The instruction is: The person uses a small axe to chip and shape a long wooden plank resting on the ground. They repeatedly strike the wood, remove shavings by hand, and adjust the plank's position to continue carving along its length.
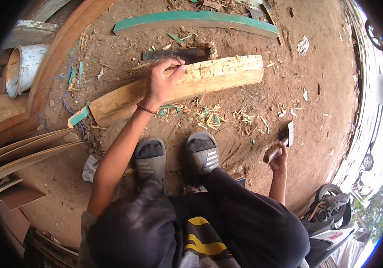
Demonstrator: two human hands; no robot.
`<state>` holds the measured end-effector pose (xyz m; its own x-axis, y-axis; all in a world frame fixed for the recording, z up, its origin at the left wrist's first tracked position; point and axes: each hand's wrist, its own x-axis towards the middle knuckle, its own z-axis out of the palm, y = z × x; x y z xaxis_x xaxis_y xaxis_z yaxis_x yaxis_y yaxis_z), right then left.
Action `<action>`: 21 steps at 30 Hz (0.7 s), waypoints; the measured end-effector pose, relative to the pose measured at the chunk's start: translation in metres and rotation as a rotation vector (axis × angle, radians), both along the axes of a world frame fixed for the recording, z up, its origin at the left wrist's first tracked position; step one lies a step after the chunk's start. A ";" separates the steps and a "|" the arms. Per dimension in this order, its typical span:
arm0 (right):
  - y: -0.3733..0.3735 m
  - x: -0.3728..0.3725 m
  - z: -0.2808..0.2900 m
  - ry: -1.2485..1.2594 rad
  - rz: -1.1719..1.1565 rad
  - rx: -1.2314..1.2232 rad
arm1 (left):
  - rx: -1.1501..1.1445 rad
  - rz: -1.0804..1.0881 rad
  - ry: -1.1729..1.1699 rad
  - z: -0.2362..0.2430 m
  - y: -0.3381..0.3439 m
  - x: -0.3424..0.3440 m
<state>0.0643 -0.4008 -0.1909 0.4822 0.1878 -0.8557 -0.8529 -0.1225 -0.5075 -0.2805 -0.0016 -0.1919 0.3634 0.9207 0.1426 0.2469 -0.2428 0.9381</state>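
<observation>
A long, slightly curved piece of bare wood point(200, 82) lies across the ground in front of my feet. Its far edge looks rough and freshly chipped. My left hand point(160, 82) is over this piece, fingers curled round the far edge and thumb on the near side. Off to the right, my right hand point(281, 157) grips a hand tool with a pale metal blade point(290, 133) and a wooden part; its exact kind is unclear. Just beyond the wood rests a chisel point(173, 53) with a dark blade and a frayed handle end.
Another curved piece, painted green point(196, 20), lies farther off. Wood chips point(216, 117) litter the dirt near my sandals point(204, 154). At left are a wooden frame point(44, 76), a stained bucket point(23, 69) and thin boards point(26, 149). A motorcycle point(332, 205) stands at right.
</observation>
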 end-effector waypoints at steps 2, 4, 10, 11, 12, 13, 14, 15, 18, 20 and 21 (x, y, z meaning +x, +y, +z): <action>0.015 -0.005 0.002 0.036 -0.147 0.366 | 0.023 0.018 0.001 -0.003 -0.001 -0.002; 0.029 -0.008 0.001 0.241 -0.572 0.687 | 0.034 0.034 0.022 -0.003 -0.002 -0.006; 0.036 0.008 0.007 0.477 -0.509 0.732 | 0.060 0.179 -0.020 0.005 -0.001 -0.036; 0.033 0.010 0.012 0.426 -0.453 0.672 | 0.016 0.209 -0.094 0.007 -0.002 -0.043; 0.031 0.011 0.017 0.350 -0.492 0.625 | -0.025 0.221 -0.067 0.008 -0.002 -0.049; 0.029 0.010 0.024 0.173 -0.339 0.443 | -0.049 0.233 -0.042 0.010 -0.002 -0.057; 0.028 0.006 0.032 -0.108 0.003 0.126 | -0.075 0.240 -0.015 0.012 -0.002 -0.064; 0.027 0.001 0.040 -0.297 0.217 -0.258 | -0.035 0.242 0.008 0.013 -0.002 -0.070; 0.032 -0.017 0.056 -0.588 0.815 -0.716 | -0.048 0.254 0.044 0.014 -0.004 -0.082; 0.041 -0.028 0.053 -0.509 0.988 -0.722 | 0.003 0.254 0.040 0.012 -0.005 -0.087; 0.046 -0.034 0.046 -0.387 0.961 -0.661 | 0.026 0.258 0.034 0.010 -0.006 -0.088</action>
